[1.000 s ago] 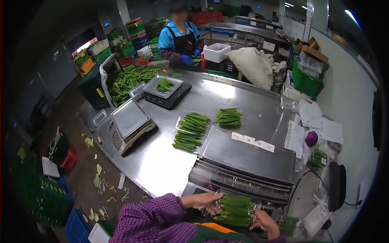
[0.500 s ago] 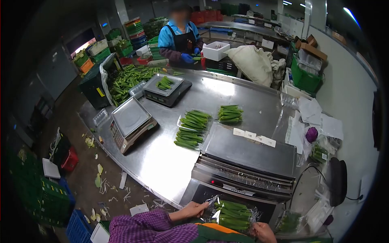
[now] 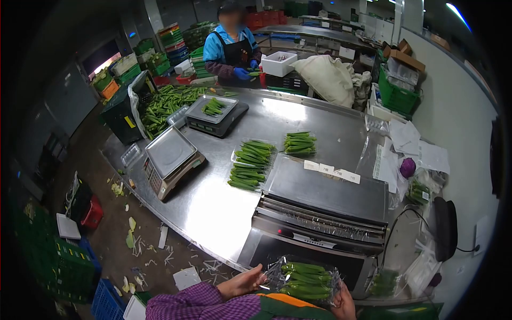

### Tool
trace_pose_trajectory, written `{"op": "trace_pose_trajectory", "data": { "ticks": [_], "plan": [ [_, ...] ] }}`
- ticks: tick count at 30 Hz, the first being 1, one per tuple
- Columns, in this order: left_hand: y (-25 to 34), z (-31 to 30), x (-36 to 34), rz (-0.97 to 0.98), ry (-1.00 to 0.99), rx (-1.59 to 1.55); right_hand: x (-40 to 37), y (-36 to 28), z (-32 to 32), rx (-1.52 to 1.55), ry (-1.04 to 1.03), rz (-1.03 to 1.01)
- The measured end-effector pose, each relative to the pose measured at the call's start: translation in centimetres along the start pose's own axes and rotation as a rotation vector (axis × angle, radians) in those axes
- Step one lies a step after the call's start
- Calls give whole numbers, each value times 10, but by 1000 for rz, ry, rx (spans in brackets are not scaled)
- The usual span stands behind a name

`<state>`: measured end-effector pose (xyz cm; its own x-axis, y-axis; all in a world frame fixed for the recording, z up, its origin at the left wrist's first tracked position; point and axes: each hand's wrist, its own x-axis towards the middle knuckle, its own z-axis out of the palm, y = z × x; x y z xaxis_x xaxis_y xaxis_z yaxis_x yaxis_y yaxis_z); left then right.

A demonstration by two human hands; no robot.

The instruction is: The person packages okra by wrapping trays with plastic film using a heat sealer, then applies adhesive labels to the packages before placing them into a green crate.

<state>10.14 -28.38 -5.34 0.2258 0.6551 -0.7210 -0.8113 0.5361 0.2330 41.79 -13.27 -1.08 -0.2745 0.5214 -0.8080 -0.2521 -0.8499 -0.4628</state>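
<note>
A pack of okra [image 3: 306,280] in clear plastic film [image 3: 274,274] is held low in front of me, at the near edge of the wrapping machine [image 3: 314,240]. My left hand [image 3: 244,282] is at the film's loose left end, with thumb and fingers closed on it. At the pack's right end, my right hand [image 3: 344,303] grips the wrapped edge. Behind the machine's flat top lie unwrapped okra trays [image 3: 250,165] and one smaller okra tray [image 3: 300,143]. White labels [image 3: 332,172] stick to the machine's back plate.
Two scales [image 3: 170,152] stand on the steel table [image 3: 224,213]; the farther one bears okra. Loose okra [image 3: 168,106] spills from a dark crate at the back left. A co-worker [image 3: 234,50] with blue gloves stands across the table. A cable [image 3: 397,218] and papers lie right.
The pack has come slightly nearer to me, off the machine's dark plate. My left hand has drawn a little left and down, and my right hand has risen along the pack's end.
</note>
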Motion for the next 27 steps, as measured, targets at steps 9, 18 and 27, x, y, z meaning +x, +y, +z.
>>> {"op": "trace_pose_trajectory", "data": {
  "ticks": [9,18,27],
  "plan": [
    [-29,-6,18,242,-446,-526,-2,8,-18,-94,-314,-49],
    [-25,23,1,302,-27,-242,16,12,-26,-110,-198,-170],
    [-15,59,-8,488,507,62,7,9,-7,22,45,-429]
  ]
}}
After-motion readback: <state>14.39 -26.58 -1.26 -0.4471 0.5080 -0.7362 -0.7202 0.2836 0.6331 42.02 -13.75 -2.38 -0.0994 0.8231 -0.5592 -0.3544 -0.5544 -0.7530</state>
